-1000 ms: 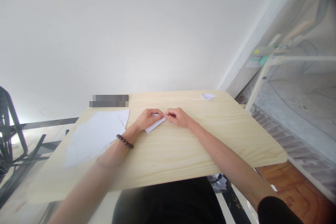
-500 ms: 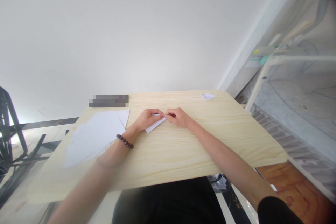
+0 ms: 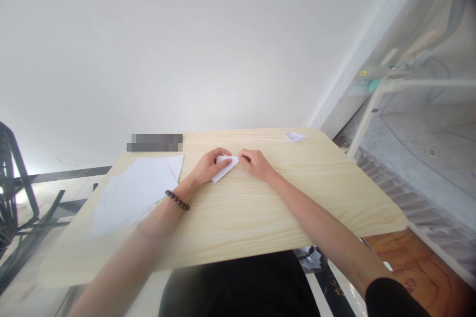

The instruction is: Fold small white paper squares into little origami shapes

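Note:
A small folded white paper point(image 3: 224, 168) lies on the light wooden table point(image 3: 260, 208), near its far middle. My left hand point(image 3: 207, 167), with a dark bead bracelet at the wrist, curls round the paper's left side and pinches it. My right hand point(image 3: 255, 163) pinches the paper's right tip with its fingertips. Both hands meet over the paper and rest on the tabletop.
Several flat white sheets point(image 3: 137, 190) lie to the left of my hands. A small folded paper piece point(image 3: 295, 136) sits at the table's far right corner. A white wall stands behind the table; a white metal frame point(image 3: 368, 109) is at the right, a black stand point(image 3: 11, 183) at the left.
The paper has been lifted and turned slightly, its right tip now higher. Both hands shifted a little to the right and farther from me.

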A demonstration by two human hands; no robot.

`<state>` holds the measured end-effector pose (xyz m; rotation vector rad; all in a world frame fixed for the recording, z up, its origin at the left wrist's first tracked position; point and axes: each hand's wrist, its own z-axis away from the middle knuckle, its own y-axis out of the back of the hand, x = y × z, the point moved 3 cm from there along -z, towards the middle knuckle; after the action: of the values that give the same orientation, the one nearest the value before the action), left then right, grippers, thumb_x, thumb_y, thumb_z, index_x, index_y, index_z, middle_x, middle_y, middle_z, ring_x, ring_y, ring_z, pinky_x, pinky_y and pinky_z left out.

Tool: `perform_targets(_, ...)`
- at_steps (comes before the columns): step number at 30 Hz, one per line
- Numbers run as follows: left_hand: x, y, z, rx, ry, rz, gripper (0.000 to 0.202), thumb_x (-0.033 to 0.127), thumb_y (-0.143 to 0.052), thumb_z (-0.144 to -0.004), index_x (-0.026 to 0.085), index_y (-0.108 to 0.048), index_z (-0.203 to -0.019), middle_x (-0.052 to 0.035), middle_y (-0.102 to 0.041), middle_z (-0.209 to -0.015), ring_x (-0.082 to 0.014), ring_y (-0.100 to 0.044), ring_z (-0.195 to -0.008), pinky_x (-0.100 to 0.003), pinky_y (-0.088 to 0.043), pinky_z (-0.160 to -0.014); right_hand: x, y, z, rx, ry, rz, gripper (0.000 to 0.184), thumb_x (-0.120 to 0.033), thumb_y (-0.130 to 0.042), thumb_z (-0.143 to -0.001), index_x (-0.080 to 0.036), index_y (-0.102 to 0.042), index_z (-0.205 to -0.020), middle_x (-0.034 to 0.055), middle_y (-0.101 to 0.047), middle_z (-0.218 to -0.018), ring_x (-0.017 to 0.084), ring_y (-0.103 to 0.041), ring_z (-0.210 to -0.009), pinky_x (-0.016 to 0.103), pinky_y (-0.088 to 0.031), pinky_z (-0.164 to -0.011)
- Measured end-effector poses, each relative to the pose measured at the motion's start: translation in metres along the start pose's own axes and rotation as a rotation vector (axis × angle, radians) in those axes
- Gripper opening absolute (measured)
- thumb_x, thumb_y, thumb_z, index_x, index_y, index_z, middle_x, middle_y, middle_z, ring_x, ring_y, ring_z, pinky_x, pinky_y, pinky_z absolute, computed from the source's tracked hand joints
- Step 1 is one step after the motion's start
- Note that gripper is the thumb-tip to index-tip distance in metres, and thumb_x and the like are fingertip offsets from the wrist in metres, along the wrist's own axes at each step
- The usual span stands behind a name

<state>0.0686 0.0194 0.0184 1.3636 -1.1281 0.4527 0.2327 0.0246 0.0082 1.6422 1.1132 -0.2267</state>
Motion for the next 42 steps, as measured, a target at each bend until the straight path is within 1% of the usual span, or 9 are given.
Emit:
perform_targets(4, -0.003, -0.004, 0.000, -0.056, 0.034, 0.222, 0.043, 0.040, -0.051, -0.073, 0.016, -0.045, -0.109, -0.0024, -0.058, -0.077, -0.0106, -0.051, -0.058, -0.020, -0.037, -0.049, 0.005, 0.005, -0.001, 0.145, -0.052, 0.004, 0.020, -0.025, -0.039, -0.077, -0.015, -0.051, -0.065, -0.0034, -0.045, -0.053, 0.007, -0.039, -0.049, 0.020, -0.029, -0.051)
perform_targets(7, -0.005, -0.005, -0.002, -0.057, 0.021, 0.319, 0.046, 0.037, -0.052, -0.074, 0.016, -0.039, -0.113, -0.0024, -0.057, -0.076, -0.0108, -0.053, -0.059, -0.021, -0.040, -0.053, 0.008, 0.006, -0.001, 0.189, -0.095, -0.024, 0.021, -0.026, -0.038, -0.078, -0.016, -0.051, -0.065, -0.0031, -0.047, -0.052, 0.008, -0.040, -0.049, 0.020, -0.029, -0.050)
perform_targets(15, -0.011, -0.005, -0.004, -0.073, -0.034, 0.320, 0.046, 0.034, -0.055, -0.073, 0.017, -0.042, -0.114, -0.0009, -0.057, -0.073, -0.0115, -0.055, -0.061, -0.024, -0.043, -0.058, 0.005, 0.001, -0.001, 0.038, -0.068, -0.088, 0.030, -0.037, -0.037, -0.082, -0.016, -0.056, -0.071, -0.0017, -0.056, -0.057, 0.008, -0.048, -0.051, 0.019, -0.035, -0.053)
perform_targets(21, -0.012, -0.006, -0.005, -0.069, -0.027, 0.344, 0.044, 0.034, -0.056, -0.072, 0.015, -0.044, -0.111, -0.0043, -0.060, -0.080, -0.0124, -0.056, -0.064, -0.026, -0.044, -0.061, 0.009, 0.000, -0.002, 0.062, -0.090, -0.113, 0.029, -0.039, -0.039, -0.082, -0.017, -0.058, -0.078, -0.0006, -0.058, -0.060, 0.009, -0.051, -0.051, 0.019, -0.037, -0.052)
perform_targets(25, -0.012, -0.007, -0.005, -0.076, -0.027, 0.343, 0.044, 0.034, -0.056, -0.073, 0.016, -0.044, -0.111, -0.0043, -0.060, -0.081, -0.0127, -0.056, -0.065, -0.026, -0.045, -0.062, 0.011, -0.002, -0.002, 0.079, -0.102, -0.169, 0.026, -0.038, -0.042, -0.080, -0.018, -0.056, -0.089, -0.0002, -0.059, -0.066, 0.009, -0.054, -0.054, 0.019, -0.040, -0.053)
perform_targets(29, -0.012, -0.007, -0.005, -0.069, -0.022, 0.315, 0.043, 0.033, -0.056, -0.073, 0.016, -0.043, -0.111, -0.0029, -0.059, -0.078, -0.0119, -0.056, -0.064, -0.025, -0.044, -0.062, 0.009, -0.001, -0.002, 0.056, -0.090, -0.155, 0.025, -0.037, -0.040, -0.081, -0.017, -0.056, -0.082, -0.0012, -0.057, -0.060, 0.008, -0.053, -0.050, 0.019, -0.040, -0.053)
perform_targets(32, -0.013, -0.006, -0.005, -0.042, -0.009, 0.308, 0.042, 0.032, -0.057, -0.071, 0.017, -0.044, -0.108, -0.0021, -0.059, -0.078, -0.0111, -0.055, -0.062, -0.024, -0.043, -0.058, 0.009, 0.001, -0.002, 0.102, -0.081, -0.133, 0.025, -0.036, -0.039, -0.082, -0.017, -0.055, -0.079, -0.0010, -0.057, -0.061, 0.008, -0.052, -0.050, 0.019, -0.040, -0.052)
perform_targets(37, -0.015, -0.006, -0.007, -0.002, -0.019, 0.345, 0.031, 0.030, -0.057, -0.070, 0.017, -0.045, -0.096, -0.0004, -0.056, -0.076, -0.0095, -0.053, -0.057, -0.022, -0.043, -0.052, 0.012, 0.003, -0.003, 0.168, -0.096, -0.147, 0.026, -0.037, -0.038, -0.082, -0.017, -0.054, -0.079, 0.0002, -0.057, -0.065, 0.009, -0.054, -0.054, 0.019, -0.040, -0.053)
perform_targets(42, -0.016, -0.006, -0.006, -0.004, -0.034, 0.305, 0.024, 0.030, -0.056, -0.071, 0.016, -0.047, -0.088, 0.0007, -0.055, -0.069, -0.0096, -0.052, -0.056, -0.022, -0.043, -0.052, 0.007, 0.003, -0.002, 0.167, -0.030, -0.086, 0.023, -0.037, -0.042, -0.080, -0.018, -0.054, -0.086, 0.0001, -0.059, -0.071, 0.010, -0.054, -0.061, 0.021, -0.040, -0.060)
